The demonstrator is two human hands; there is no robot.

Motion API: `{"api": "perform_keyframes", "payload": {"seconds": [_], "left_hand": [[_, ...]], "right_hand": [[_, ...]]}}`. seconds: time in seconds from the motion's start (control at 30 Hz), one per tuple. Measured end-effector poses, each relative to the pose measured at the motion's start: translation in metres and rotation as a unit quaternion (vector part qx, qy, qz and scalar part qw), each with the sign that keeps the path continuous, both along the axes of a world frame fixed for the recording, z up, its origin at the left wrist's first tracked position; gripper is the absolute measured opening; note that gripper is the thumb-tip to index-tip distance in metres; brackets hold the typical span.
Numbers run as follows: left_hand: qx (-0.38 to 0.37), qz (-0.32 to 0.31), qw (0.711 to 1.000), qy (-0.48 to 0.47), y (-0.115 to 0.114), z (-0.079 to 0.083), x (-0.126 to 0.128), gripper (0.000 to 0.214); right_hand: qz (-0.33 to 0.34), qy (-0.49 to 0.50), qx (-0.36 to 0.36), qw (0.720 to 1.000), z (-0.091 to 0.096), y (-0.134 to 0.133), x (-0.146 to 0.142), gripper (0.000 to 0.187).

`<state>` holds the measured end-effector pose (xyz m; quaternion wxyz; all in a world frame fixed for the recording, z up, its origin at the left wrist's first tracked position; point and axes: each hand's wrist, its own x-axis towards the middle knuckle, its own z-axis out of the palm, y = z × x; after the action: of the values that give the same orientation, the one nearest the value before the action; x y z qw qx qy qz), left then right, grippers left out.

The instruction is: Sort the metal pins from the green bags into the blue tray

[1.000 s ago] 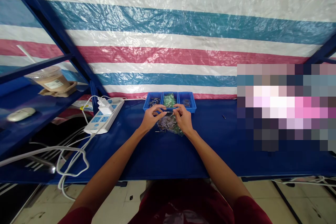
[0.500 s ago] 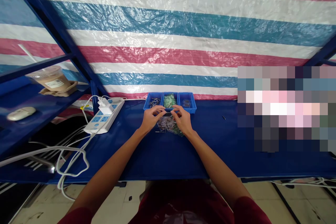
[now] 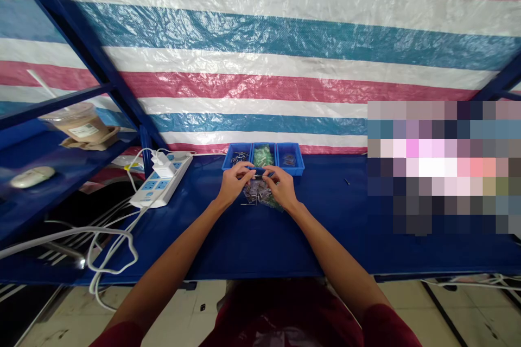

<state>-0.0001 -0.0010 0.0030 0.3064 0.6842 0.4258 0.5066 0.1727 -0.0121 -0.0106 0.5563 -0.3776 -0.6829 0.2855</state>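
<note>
My left hand (image 3: 233, 182) and my right hand (image 3: 280, 186) meet over the blue table, fingertips pinched together on a small dark part (image 3: 258, 177) held between them. Under the hands lies a loose pile of metal pins and green pieces (image 3: 260, 194). Just behind stand three small blue bins: the left bin (image 3: 237, 158) holds metal pins, the middle bin (image 3: 263, 155) green pieces, the right bin (image 3: 289, 158) a few dark parts.
A white power strip (image 3: 161, 181) with plugs lies at the left, its white cables (image 3: 109, 238) trailing off the table (image 3: 252, 244) edge. A side shelf holds a lidded drink cup (image 3: 79, 122) and a white mouse (image 3: 31, 176). A striped tarp forms the back wall.
My right hand has drawn slightly left toward my left hand, and the fingertips have closed tighter on the small part. The arms otherwise stay in place.
</note>
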Motion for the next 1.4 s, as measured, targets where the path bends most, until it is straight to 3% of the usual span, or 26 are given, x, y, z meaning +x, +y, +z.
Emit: {"api": "perform_keyframes", "payload": {"seconds": [0.27,0.47,0.67,0.93,1.2,1.4], "left_hand": [[0.025,-0.020,0.999,0.033,-0.0022,0.0034,0.0012,0.030],[0.033,-0.019,0.998,0.039,-0.0008,-0.0011,0.0006,0.026],[0.025,-0.022,0.999,0.010,0.0001,-0.0027,-0.0001,0.026],[-0.002,-0.013,0.999,-0.052,-0.0019,0.0055,0.0003,0.025],[-0.036,-0.011,0.996,-0.083,0.0053,0.0024,0.0004,0.030],[-0.019,-0.009,0.997,-0.075,0.0045,0.0029,0.0025,0.027]], "right_hand": [[-0.039,0.008,-0.025,0.999,0.0001,0.0005,0.0026,0.024],[-0.028,0.002,-0.034,0.999,-0.0013,0.0017,0.0027,0.025],[-0.017,-0.013,-0.048,0.999,-0.0022,0.0018,0.0025,0.026],[-0.018,-0.049,-0.013,0.999,-0.0029,0.0021,0.0013,0.022],[-0.005,0.025,-0.072,0.997,0.0002,0.0003,0.0007,0.025],[0.007,-0.027,-0.072,0.997,-0.0034,0.0031,-0.0004,0.026]]}}
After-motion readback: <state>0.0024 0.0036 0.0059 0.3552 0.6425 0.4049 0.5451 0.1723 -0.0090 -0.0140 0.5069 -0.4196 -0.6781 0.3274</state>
